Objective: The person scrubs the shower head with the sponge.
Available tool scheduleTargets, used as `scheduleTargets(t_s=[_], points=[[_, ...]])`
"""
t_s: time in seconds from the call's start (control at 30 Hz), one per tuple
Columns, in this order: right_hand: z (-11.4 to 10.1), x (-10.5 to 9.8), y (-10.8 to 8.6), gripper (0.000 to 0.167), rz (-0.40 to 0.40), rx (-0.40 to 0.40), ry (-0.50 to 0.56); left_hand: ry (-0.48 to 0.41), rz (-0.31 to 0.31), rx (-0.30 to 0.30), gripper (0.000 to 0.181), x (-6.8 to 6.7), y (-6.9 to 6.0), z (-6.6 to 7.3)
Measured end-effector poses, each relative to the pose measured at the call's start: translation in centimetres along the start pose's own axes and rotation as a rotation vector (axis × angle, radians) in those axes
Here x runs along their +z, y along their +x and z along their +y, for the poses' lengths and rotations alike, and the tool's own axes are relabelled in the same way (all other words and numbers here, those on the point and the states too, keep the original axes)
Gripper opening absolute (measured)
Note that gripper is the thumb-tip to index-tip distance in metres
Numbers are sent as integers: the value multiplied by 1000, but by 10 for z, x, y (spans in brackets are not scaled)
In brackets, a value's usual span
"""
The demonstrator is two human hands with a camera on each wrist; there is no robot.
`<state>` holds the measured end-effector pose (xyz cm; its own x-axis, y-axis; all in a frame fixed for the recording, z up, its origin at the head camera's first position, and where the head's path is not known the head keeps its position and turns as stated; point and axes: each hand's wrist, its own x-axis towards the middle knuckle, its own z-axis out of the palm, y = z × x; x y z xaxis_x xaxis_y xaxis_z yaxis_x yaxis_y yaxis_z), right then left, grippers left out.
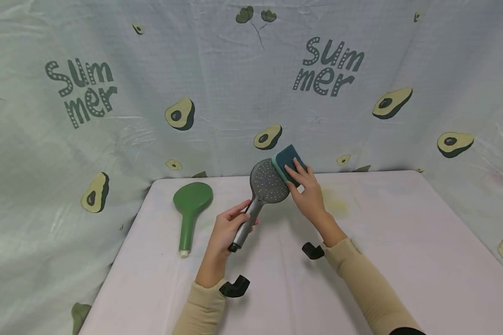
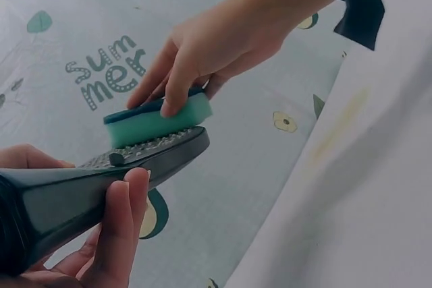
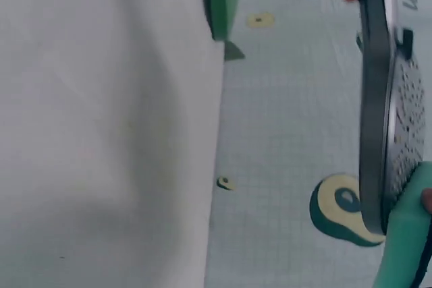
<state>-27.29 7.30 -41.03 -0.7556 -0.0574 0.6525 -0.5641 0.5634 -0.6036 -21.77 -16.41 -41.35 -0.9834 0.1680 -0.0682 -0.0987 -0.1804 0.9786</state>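
A grey handheld shower head [image 1: 270, 181] is raised above the table, its round nozzle face turned up. My left hand [image 1: 230, 225] grips it by the handle. Against the far right part of the face lies a teal sponge [image 1: 288, 164] with a dark blue scouring layer on top. My right hand [image 1: 308, 193] holds that sponge from above, thumb on one side. In the left wrist view the green foam of the sponge [image 2: 158, 123] touches the nozzles. Only a fingertip of the right hand shows in the right wrist view, at the edge.
On the table's left lies a green shower head [image 1: 193, 200], face hidden, its white threaded end toward me. A pale cloth covers the table [image 1: 385, 242], with a yellowish stain [image 1: 335, 202] near the back. Behind hangs a printed curtain [image 1: 218, 65].
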Motion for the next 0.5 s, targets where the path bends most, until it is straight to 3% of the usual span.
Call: scheduleTargets(t_s=[0.2,0.3,0.37,0.5], points=[[-5,-2,-18,42,-157,-206,33,-88,14,-10,47,-2,0,0],[-2,-7,-22,43,-184,-263,28,-104,18,-12,47,-2,1,1],[2,-12,-21,43,-152,-224,24,-105,14,-12,47,-1,0,2],[10,-21,-21,42,-24,-69,26,-108,-24,-10,48,1,-2,3]])
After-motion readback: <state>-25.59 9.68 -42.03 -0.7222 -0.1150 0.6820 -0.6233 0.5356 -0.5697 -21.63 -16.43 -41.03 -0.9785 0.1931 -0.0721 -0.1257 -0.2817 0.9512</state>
